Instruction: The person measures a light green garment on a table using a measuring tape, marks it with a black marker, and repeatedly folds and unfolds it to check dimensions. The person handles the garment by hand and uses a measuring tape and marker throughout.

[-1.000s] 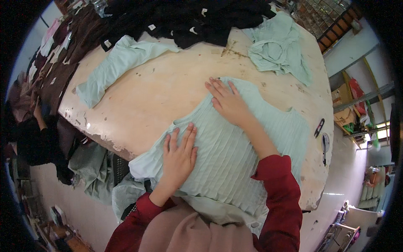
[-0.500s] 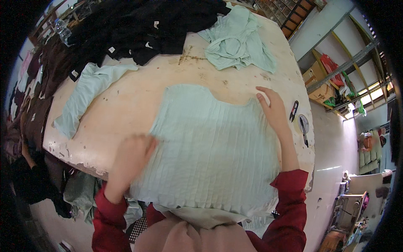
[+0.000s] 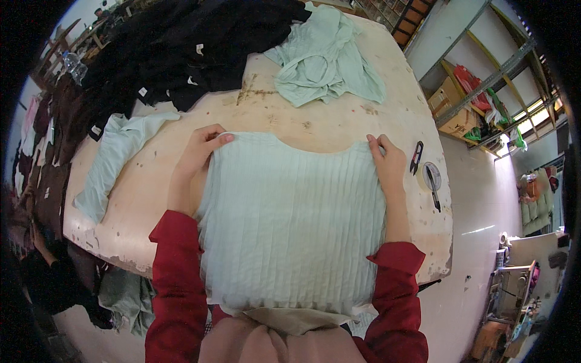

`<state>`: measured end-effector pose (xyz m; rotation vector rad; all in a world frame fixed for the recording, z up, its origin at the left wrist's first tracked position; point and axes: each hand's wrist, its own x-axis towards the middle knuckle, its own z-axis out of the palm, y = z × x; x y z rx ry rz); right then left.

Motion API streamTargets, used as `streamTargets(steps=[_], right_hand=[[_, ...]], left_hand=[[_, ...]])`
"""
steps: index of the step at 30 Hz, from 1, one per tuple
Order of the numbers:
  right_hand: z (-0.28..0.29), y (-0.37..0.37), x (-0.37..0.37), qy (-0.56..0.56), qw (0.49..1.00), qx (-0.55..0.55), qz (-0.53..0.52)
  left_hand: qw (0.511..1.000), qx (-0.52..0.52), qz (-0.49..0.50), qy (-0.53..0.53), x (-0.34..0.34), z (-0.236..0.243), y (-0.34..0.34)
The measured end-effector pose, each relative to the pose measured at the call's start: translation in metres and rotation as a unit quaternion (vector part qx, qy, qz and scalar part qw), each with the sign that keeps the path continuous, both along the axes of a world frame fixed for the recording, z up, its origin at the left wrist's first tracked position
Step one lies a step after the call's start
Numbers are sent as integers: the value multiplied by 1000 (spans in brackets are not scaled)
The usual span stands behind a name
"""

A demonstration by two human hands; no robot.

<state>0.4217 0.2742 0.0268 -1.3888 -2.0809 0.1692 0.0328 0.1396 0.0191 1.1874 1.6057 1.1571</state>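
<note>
A pale mint garment piece with narrow vertical pleats (image 3: 296, 218) lies spread over the near side of the table, its lower end hanging toward my lap. A curved neckline forms its far edge. My left hand (image 3: 203, 148) pinches the far left shoulder corner between thumb and fingers. At the far right shoulder corner, my right hand (image 3: 387, 158) pinches the cloth the same way. Both forearms are in dark red sleeves.
Beyond it lie a mint garment (image 3: 330, 66) and a black garment pile (image 3: 181, 54). A mint cloth strip (image 3: 112, 160) is at left. Thread snips (image 3: 416, 157), a tape roll (image 3: 428, 175) and a black pen (image 3: 435, 195) lie at right. A co-worker's arm (image 3: 43, 245) shows far left.
My left hand has moved up from the garment's left side to its left shoulder corner and taken hold. My right fingers have closed on the right corner. The cloth now lies straighter.
</note>
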Motion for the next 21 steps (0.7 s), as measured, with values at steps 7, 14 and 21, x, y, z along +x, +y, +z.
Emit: streamTargets(steps=[7, 14, 21], right_hand=[[4, -3, 3, 37, 997, 63, 27], [9, -10, 4, 39, 993, 110, 18], [9, -9, 7, 39, 978, 202, 30]], left_hand=[[997, 58, -26, -41, -2, 3, 1], [997, 65, -33, -22, -6, 11, -1], [996, 76, -44, -8, -8, 13, -1]])
